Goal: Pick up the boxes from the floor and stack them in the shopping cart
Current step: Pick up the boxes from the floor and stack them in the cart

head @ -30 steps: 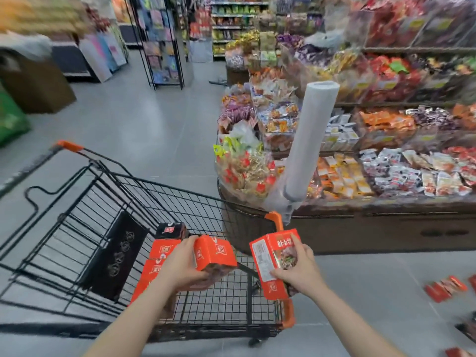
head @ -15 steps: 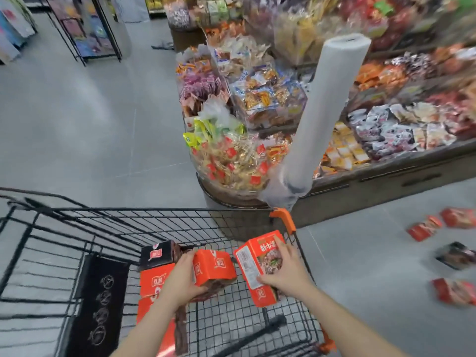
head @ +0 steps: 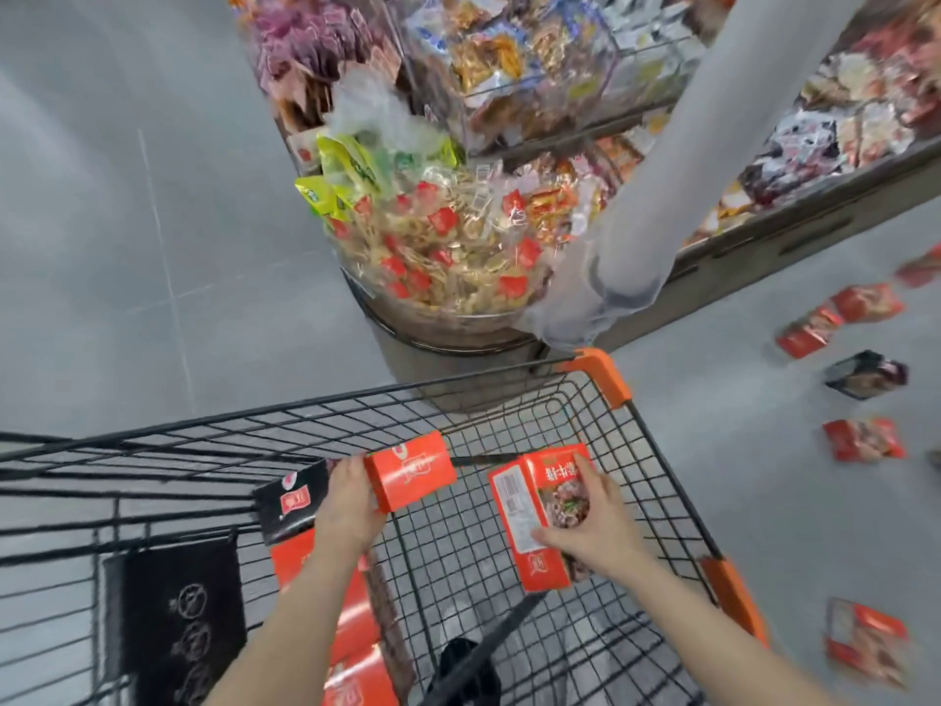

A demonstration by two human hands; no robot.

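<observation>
Both boxes (head: 547, 517) now lower in cart (head: 601, 372).

Both forearms outstretched, left grip (head: 351, 501) and right grip (head: 590, 527) each curled around a box.

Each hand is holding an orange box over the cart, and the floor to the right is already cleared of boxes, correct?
Not quite. The left hand and right hand do each hold an orange box over the cart, but the floor is not cleared: the head view shows several boxes lying there to the right.
</observation>
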